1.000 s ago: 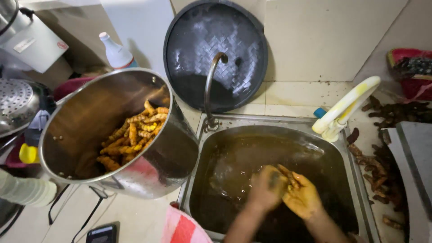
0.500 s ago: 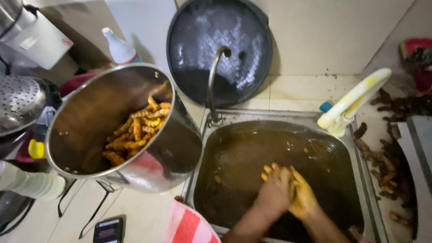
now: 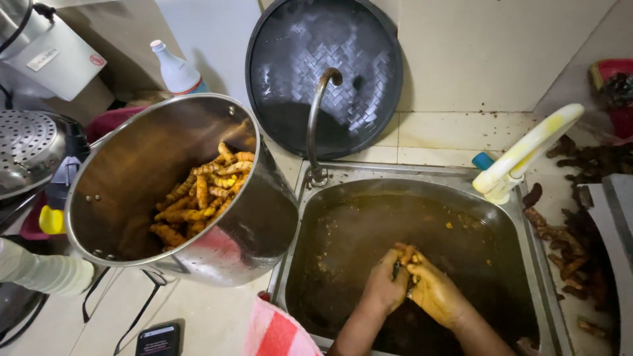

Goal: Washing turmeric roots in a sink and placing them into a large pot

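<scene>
Sink (image 3: 527, 217) fills most of my view, brimming with murky brown water, and the camera has drifted slightly, so it sits more central than a second ago. Beside it on the counter (image 3: 217, 316) the tilted steel pot (image 3: 264, 217) holds scrubbed turmeric roots (image 3: 198, 198). My left hand (image 3: 382, 287) and right hand (image 3: 435, 293) have closed together over the water, both clenched around one turmeric piece (image 3: 405, 254), rubbing it; I judge it partly clean, not yet ready for the pot.
</scene>
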